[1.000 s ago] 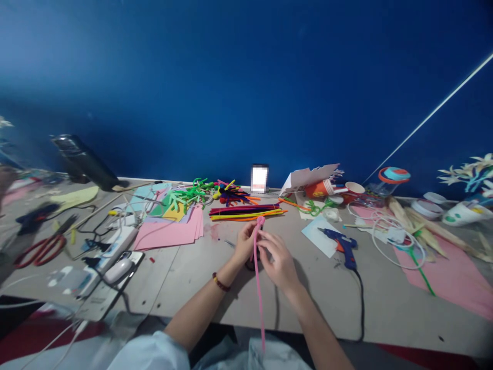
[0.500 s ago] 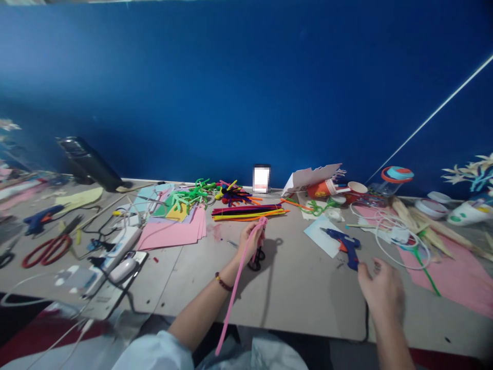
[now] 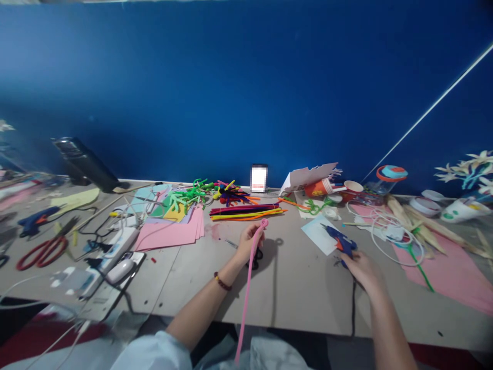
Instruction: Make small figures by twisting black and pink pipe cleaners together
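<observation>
My left hand (image 3: 249, 243) pinches a pink pipe cleaner (image 3: 251, 275) near its curled upper end, and its long tail hangs down past the table edge. Black-handled scissors (image 3: 256, 258) lie on the table behind that hand, partly hidden. On the right, my right hand (image 3: 360, 267) has its fingers wrapped round the handle of a blue glue gun (image 3: 344, 242). The gun's nozzle points at a light blue sheet of paper (image 3: 319, 234), and its cord drops over the front edge.
Bundled pipe cleaners (image 3: 246, 211) lie ahead, before a propped phone (image 3: 258, 179). To the left are pink paper (image 3: 169, 235), a power strip (image 3: 110, 259), red-handled scissors (image 3: 42, 254) and another glue gun (image 3: 36, 221). A white cable (image 3: 398, 262) loops on the right beside corn husks.
My right hand has moved left and forward and closed on the glue gun's handle. The pink pipe cleaner's tail has swung to the right in my left hand.
</observation>
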`<state>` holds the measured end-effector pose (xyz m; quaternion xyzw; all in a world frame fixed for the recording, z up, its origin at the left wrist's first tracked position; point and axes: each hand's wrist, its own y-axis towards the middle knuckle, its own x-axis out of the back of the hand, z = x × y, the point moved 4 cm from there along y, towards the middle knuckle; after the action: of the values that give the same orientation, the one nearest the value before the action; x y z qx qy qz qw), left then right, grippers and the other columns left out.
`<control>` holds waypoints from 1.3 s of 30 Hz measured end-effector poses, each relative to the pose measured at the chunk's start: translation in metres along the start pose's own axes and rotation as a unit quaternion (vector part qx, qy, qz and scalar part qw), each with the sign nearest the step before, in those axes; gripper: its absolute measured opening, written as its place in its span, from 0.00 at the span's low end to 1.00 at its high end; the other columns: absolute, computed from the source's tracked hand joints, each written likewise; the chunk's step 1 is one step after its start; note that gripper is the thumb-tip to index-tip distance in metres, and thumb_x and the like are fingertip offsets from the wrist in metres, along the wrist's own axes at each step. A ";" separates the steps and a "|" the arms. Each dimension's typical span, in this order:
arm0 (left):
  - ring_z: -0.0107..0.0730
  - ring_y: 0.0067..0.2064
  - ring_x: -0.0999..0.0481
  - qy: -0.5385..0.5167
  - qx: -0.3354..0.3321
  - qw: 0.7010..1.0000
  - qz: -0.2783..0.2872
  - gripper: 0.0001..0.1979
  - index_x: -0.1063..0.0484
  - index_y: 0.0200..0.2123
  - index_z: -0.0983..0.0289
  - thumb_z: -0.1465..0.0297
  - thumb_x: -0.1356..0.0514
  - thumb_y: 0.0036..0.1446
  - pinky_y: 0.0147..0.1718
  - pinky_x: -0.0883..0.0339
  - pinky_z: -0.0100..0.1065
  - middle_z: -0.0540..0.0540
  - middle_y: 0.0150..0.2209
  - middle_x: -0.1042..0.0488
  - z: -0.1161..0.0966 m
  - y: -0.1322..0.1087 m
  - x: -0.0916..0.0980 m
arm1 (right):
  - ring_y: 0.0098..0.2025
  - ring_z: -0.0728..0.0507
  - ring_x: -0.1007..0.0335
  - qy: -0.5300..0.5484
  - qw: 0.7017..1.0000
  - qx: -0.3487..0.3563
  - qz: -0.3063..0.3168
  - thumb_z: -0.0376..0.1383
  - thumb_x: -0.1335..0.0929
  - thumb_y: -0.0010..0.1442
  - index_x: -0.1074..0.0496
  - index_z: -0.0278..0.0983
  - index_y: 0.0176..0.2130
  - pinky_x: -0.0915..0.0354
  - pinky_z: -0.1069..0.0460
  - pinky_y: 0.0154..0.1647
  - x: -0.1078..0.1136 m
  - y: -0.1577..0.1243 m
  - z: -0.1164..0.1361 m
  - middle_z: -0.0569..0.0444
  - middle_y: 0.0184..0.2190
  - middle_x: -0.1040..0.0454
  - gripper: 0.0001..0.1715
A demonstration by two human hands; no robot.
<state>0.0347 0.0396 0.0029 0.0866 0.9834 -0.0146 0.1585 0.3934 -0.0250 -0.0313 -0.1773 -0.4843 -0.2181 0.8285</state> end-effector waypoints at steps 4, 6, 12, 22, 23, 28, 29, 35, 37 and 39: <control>0.17 0.17 0.40 -0.003 0.004 1.000 0.007 0.22 0.32 0.29 0.65 0.52 0.37 0.45 0.16 0.48 0.23 0.46 0.19 0.35 -0.001 0.000 0.000 | 0.16 0.43 0.33 0.178 0.977 -0.108 0.042 0.47 0.33 0.44 0.32 0.38 0.25 0.45 0.53 0.13 -0.005 -0.006 -0.007 0.53 0.16 0.29 0.15; 0.17 0.17 0.40 -0.007 0.006 1.000 0.016 0.21 0.32 0.30 0.65 0.52 0.37 0.45 0.16 0.48 0.23 0.46 0.20 0.35 0.000 0.000 -0.001 | 0.13 0.46 0.37 0.278 0.948 -0.144 0.051 0.45 0.32 0.43 0.33 0.38 0.24 0.50 0.55 0.10 -0.005 -0.014 -0.004 0.54 0.13 0.31 0.13; 0.17 0.16 0.40 -0.006 0.020 1.000 0.010 0.22 0.32 0.30 0.65 0.51 0.37 0.45 0.16 0.48 0.23 0.46 0.20 0.34 0.002 0.000 -0.001 | 0.19 0.46 0.33 0.539 0.810 -0.172 0.154 0.37 0.29 0.40 0.30 0.37 0.27 0.42 0.56 0.10 -0.008 -0.039 0.017 0.51 0.21 0.28 0.10; 0.17 0.17 0.39 -0.029 0.026 0.999 0.004 0.21 0.31 0.30 0.66 0.53 0.35 0.43 0.16 0.47 0.23 0.47 0.20 0.34 -0.002 -0.002 -0.001 | 0.20 0.52 0.40 0.639 0.744 -0.020 0.194 0.40 0.26 0.40 0.35 0.37 0.28 0.52 0.62 0.08 -0.012 -0.080 0.083 0.59 0.22 0.36 0.18; 0.17 0.17 0.39 -0.031 0.028 0.999 0.004 0.22 0.31 0.30 0.66 0.53 0.35 0.43 0.16 0.47 0.23 0.47 0.20 0.34 -0.002 -0.002 -0.001 | 0.20 0.51 0.39 0.638 0.745 -0.013 0.194 0.41 0.26 0.41 0.34 0.37 0.31 0.50 0.62 0.08 -0.014 -0.084 0.092 0.58 0.24 0.34 0.19; 0.18 0.16 0.39 -0.024 0.032 0.999 -0.008 0.22 0.30 0.30 0.66 0.53 0.35 0.42 0.16 0.47 0.24 0.47 0.19 0.34 -0.001 0.000 0.000 | 0.18 0.51 0.40 0.627 0.757 0.067 0.174 0.43 0.30 0.48 0.34 0.38 0.34 0.49 0.59 0.09 -0.023 -0.101 0.130 0.57 0.27 0.32 0.16; 0.18 0.16 0.38 -0.022 0.031 0.999 -0.014 0.21 0.30 0.30 0.66 0.53 0.35 0.42 0.16 0.47 0.24 0.46 0.19 0.34 0.000 0.000 0.000 | 0.17 0.52 0.41 0.623 0.760 0.079 0.166 0.43 0.30 0.49 0.34 0.38 0.34 0.51 0.59 0.09 -0.025 -0.103 0.136 0.57 0.26 0.32 0.15; 0.18 0.16 0.39 -0.026 0.030 0.999 -0.034 0.21 0.29 0.32 0.65 0.53 0.36 0.45 0.16 0.45 0.24 0.46 0.20 0.33 0.006 0.002 0.003 | 0.13 0.53 0.46 0.628 0.752 0.140 0.142 0.47 0.34 0.53 0.38 0.39 0.29 0.50 0.57 0.10 -0.035 -0.107 0.154 0.63 0.17 0.40 0.15; 0.18 0.16 0.39 -0.032 0.027 0.999 -0.031 0.21 0.29 0.32 0.65 0.53 0.36 0.44 0.16 0.45 0.24 0.47 0.20 0.33 0.006 0.002 0.004 | 0.13 0.52 0.45 0.603 0.771 0.142 0.147 0.46 0.33 0.53 0.38 0.38 0.27 0.48 0.57 0.11 -0.039 -0.107 0.154 0.63 0.15 0.41 0.16; 0.18 0.16 0.38 -0.029 0.022 0.999 -0.029 0.21 0.29 0.32 0.65 0.53 0.36 0.45 0.16 0.45 0.24 0.47 0.20 0.33 0.006 0.003 0.005 | 0.14 0.51 0.42 0.566 0.799 0.146 0.139 0.46 0.32 0.52 0.36 0.37 0.28 0.44 0.56 0.13 -0.041 -0.107 0.153 0.62 0.14 0.39 0.15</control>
<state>0.0325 0.0427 -0.0044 0.0606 0.9799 -0.0433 0.1849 0.2070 -0.0302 0.0128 0.0354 0.0750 -0.0884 0.9926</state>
